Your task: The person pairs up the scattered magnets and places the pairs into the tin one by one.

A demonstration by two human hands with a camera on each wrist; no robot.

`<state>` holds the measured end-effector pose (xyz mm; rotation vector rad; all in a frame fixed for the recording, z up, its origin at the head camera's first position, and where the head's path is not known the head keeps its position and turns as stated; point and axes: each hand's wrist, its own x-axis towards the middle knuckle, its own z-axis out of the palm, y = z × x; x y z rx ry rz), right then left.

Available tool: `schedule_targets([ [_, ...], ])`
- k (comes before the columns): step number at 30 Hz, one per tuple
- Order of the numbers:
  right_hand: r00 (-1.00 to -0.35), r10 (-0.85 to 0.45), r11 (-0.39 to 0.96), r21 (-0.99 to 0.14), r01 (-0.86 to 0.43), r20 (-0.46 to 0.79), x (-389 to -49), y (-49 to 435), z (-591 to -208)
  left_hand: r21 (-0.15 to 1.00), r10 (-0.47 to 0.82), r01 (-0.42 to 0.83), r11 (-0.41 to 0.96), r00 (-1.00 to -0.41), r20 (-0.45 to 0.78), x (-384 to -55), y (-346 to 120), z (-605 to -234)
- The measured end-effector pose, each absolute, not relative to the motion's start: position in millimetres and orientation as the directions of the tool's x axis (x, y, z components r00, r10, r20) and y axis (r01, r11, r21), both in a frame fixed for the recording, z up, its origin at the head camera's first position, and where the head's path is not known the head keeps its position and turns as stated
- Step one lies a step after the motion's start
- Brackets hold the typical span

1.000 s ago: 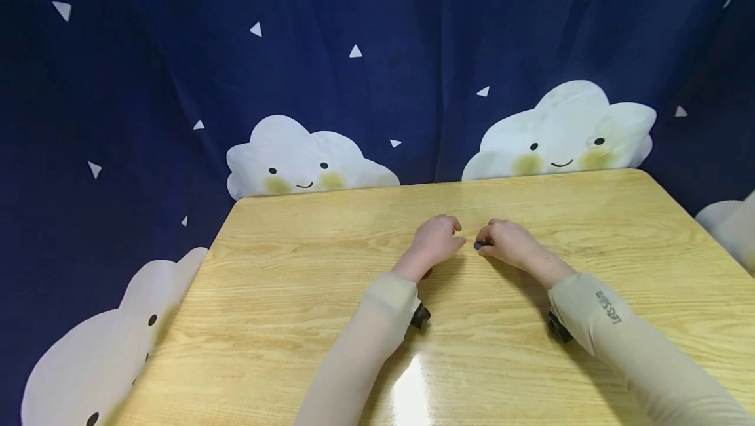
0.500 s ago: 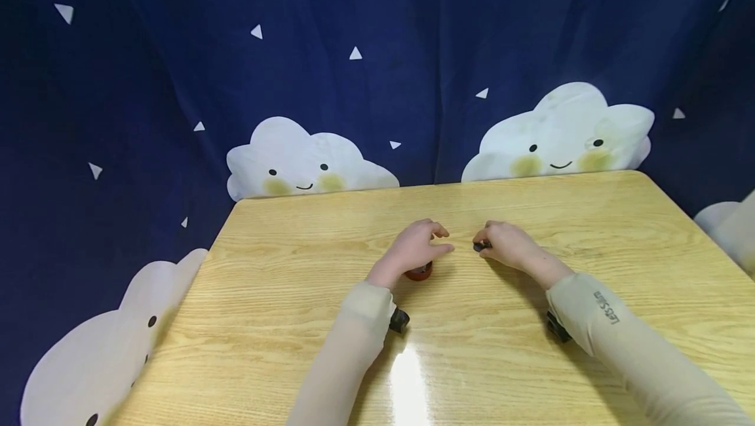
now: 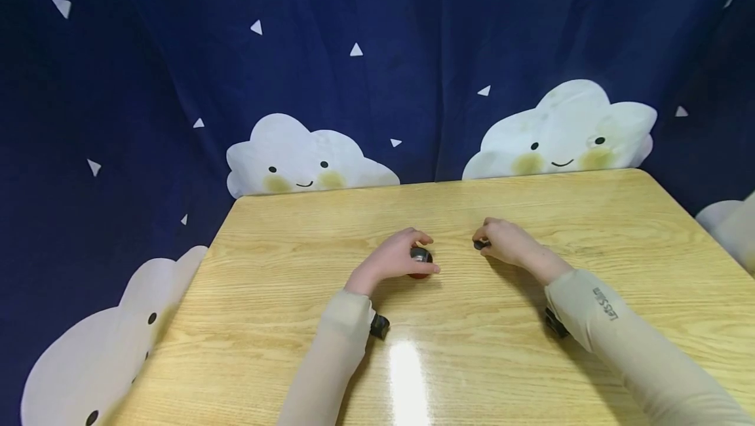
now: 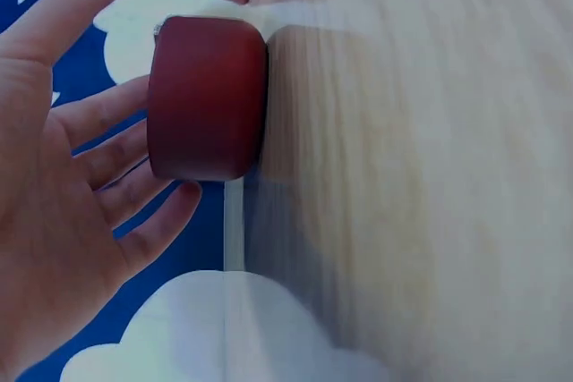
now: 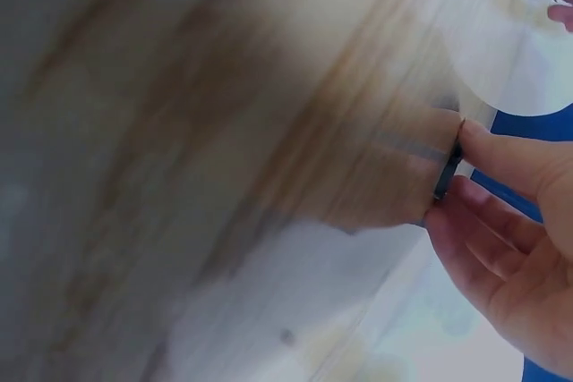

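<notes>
A small round red container (image 4: pixel 208 100) with a dark top stands on the wooden table. In the head view its dark upper part (image 3: pixel 421 255) shows between the thumb and fingers of my left hand (image 3: pixel 389 257). The left wrist view has those fingers loosely spread behind the container, with the thumb apart from it. To the right, my right hand (image 3: pixel 512 242) pinches a small thin dark piece (image 3: pixel 480 244) between thumb and fingertips, at the table surface. The right wrist view catches this piece (image 5: pixel 448 169) edge-on; its kind cannot be made out.
The light wooden table (image 3: pixel 283 282) reaches back to a dark blue curtain (image 3: pixel 377 6) printed with white clouds and triangles. A dark wrist camera (image 3: pixel 380 326) hangs under the left sleeve, another (image 3: pixel 556 324) under the right. Glare lies on the near tabletop.
My left hand has moved left and toward me, from near the right hand to around the red container. My right hand stays nearly still, pinching the dark piece.
</notes>
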<state>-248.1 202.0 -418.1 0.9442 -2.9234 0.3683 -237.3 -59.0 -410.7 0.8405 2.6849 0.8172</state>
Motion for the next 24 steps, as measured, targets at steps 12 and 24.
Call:
schedule_targets([
  [12, -0.853, -0.521, 0.827, -0.231, -0.513, 0.028, -249.7, 195.2, -410.1, 0.599, 0.615, 0.453, 0.661, -0.783, -0.087, -238.3, -78.6, -418.9],
  [24, -0.846, -0.53, 0.829, -0.239, -0.505, -0.054, -258.1, 193.9, -408.0, 0.592, 0.595, 0.429, 0.682, -0.796, -0.108, -238.9, -80.8, -422.3],
])
